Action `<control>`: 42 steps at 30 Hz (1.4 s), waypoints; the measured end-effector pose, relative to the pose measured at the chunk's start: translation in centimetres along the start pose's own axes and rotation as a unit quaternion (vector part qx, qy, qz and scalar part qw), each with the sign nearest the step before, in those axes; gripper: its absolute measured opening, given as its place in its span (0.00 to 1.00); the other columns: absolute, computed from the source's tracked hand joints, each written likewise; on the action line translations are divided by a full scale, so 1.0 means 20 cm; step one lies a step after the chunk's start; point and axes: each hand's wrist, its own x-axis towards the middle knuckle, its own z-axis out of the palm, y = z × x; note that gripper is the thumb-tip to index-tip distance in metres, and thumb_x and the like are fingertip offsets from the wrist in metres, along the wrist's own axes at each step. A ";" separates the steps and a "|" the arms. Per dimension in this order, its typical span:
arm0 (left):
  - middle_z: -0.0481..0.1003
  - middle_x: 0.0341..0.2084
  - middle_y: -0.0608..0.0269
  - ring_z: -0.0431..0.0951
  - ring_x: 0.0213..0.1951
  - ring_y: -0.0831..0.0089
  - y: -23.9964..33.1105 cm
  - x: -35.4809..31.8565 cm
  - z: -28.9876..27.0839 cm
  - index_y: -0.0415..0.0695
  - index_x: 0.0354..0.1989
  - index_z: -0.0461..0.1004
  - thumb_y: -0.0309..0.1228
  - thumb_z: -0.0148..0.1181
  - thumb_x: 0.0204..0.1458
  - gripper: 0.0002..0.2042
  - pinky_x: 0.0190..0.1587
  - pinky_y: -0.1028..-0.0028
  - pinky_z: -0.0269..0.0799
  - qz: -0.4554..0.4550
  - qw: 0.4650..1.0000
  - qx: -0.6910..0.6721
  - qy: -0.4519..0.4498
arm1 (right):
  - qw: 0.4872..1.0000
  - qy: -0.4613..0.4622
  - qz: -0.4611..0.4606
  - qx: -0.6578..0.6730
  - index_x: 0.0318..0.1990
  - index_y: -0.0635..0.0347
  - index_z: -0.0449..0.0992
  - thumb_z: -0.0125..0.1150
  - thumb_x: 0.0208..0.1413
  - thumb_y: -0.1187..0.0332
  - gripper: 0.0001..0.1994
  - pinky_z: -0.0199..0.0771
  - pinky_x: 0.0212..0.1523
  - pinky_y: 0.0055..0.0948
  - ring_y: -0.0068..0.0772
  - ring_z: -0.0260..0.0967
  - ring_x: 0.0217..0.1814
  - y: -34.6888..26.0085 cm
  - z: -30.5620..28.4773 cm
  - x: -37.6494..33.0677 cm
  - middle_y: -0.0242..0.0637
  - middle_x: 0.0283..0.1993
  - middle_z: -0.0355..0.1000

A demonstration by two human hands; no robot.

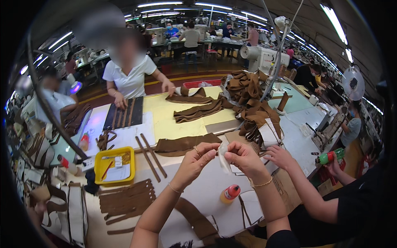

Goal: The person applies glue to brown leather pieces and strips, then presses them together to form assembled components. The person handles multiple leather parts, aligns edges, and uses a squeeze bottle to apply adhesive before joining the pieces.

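Raised over the table, my left hand (200, 158) and my right hand (247, 160) pinch a small limp white, slightly translucent piece (224, 162) between them. Whether it is plastic film or thin cloth I cannot tell. Just beyond my hands lies a wide brown strip (182, 144). Below my right hand a bottle of yellowish liquid with a red cap (230, 194) stands on the white table. A flat brown strip (194, 217) runs beneath my forearms.
Left are a yellow tray (97, 167) and brown strips (124, 200). Across the table, a person in a white shirt (131, 74) handles strips on a black board (109, 120). At right, a co-worker's hand (279, 157) is close; their other holds a green-and-red bottle (331, 156). Brown pieces (248, 89) are heaped behind.
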 end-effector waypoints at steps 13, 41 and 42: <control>0.72 0.43 0.58 0.71 0.47 0.69 0.18 -0.91 0.06 0.41 0.40 0.75 0.26 0.63 0.50 0.09 0.51 0.69 0.68 0.069 0.997 0.012 0.016 | 0.909 -0.026 -0.302 -0.286 0.29 0.56 0.76 0.64 0.40 0.85 0.11 0.74 0.46 0.30 0.35 0.70 0.48 0.17 0.63 -0.47 0.35 0.42 0.65; 0.73 0.31 0.65 0.72 0.30 0.79 0.11 -0.88 0.02 0.39 0.36 0.78 0.29 0.68 0.47 0.10 0.37 0.80 0.67 -0.133 0.979 0.133 0.077 | 0.911 -0.057 -0.229 -0.339 0.31 0.56 0.78 0.65 0.40 0.84 0.11 0.72 0.37 0.27 0.32 0.69 0.39 0.28 0.58 -0.41 0.34 0.38 0.68; 0.73 0.31 0.64 0.72 0.30 0.79 0.09 -0.88 0.02 0.39 0.35 0.78 0.29 0.68 0.47 0.10 0.37 0.80 0.67 -0.122 0.980 0.132 0.087 | 0.912 -0.050 -0.224 -0.339 0.31 0.55 0.77 0.65 0.39 0.84 0.12 0.72 0.37 0.27 0.32 0.69 0.39 0.28 0.59 -0.41 0.34 0.37 0.68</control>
